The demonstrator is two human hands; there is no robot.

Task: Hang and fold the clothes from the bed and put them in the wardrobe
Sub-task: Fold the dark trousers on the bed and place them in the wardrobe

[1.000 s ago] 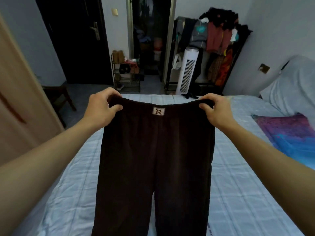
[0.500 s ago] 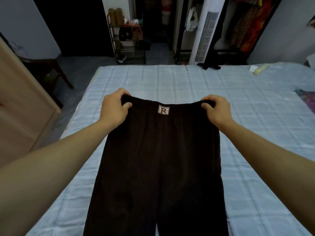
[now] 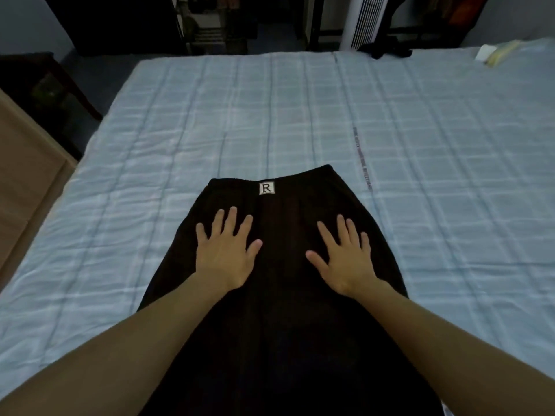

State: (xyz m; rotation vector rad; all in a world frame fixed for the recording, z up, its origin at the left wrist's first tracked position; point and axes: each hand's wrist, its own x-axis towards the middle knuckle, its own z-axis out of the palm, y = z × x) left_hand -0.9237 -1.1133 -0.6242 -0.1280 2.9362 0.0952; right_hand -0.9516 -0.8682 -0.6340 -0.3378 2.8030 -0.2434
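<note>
Dark trousers, perhaps fleecy, flat on checked bed, left hand, right hand splayed atop.

Dark trousers, "R" label, flat on bed

L hand, R hand: prob. flat, splayed

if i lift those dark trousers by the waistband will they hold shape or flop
Probably flop: the dark trousers lie flat on the bed, spread under the left hand and right hand. Likely light for their size, as the cloth looks thin. Its matte surface probably won't slide easily.
</note>
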